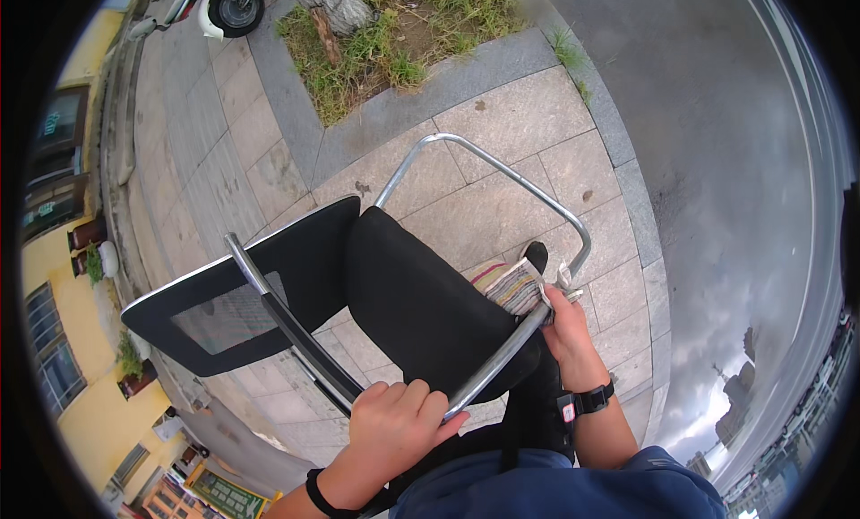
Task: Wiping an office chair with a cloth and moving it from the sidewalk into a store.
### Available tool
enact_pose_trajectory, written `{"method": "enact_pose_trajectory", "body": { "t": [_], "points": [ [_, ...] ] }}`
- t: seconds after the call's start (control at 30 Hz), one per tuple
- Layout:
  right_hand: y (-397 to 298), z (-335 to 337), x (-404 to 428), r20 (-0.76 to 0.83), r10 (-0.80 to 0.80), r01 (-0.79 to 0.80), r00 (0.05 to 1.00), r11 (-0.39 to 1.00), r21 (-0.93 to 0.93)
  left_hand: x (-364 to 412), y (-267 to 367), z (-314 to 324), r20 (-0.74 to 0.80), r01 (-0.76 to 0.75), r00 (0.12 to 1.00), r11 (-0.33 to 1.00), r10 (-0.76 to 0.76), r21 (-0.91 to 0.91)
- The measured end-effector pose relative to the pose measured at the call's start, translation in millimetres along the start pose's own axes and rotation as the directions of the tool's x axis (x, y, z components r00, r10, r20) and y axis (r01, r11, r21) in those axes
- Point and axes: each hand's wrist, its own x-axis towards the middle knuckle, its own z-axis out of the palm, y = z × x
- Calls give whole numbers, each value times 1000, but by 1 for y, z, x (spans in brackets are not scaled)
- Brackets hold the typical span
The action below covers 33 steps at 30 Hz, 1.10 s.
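A chair with a chrome tube frame (500, 167) is tipped on its side in front of me. Its padded black seat (423, 297) faces partly upward, and the black backrest (322, 264) with a mesh panel points left. My left hand (400, 418) grips the bend of the tube near the black armrest (306, 348). In my right hand (566, 327) is a striped cloth (514, 287), pressed around the chrome tube beside the seat. Part of the cloth hangs behind the tube, above my black shoe (535, 256).
Stone paving (484, 230) lies under the chair. Ahead is a grassy planting bed (403, 55) with a tree trunk (329, 8) and a stone border. A motorbike wheel (235, 12) shows at upper left. A kerb (641, 210) and road run along the right; a yellow building (80, 277) stands left.
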Motion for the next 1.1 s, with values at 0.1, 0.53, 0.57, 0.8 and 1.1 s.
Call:
{"method": "enact_pose_trajectory", "body": {
  "t": [0.1, 0.53, 0.57, 0.8, 1.1],
  "points": [
    [5, -16, 40, -11, -77, 78, 997, 992, 96, -2, -7, -6, 48, -25, 999, 1000, 26, -9],
    [-54, -20, 200, -55, -43, 46, 998, 997, 58, -10, -34, -23, 49, 95, 994, 992, -99, 84],
    [-49, 0, 174, -62, -41, 42, 997, 999, 22, -10, -39, -25, 40, 88, 995, 991, -93, 103],
    [-10, 55, 39, 61, -15, 1, 998, 975, 224, -20, -51, -29, 79, 149, 985, 986, -155, 78],
    [-31, 8, 127, 19, -109, 103, 994, 972, 213, -1, -47, -24, 55, 9, 998, 997, -13, 81]
  ]
}}
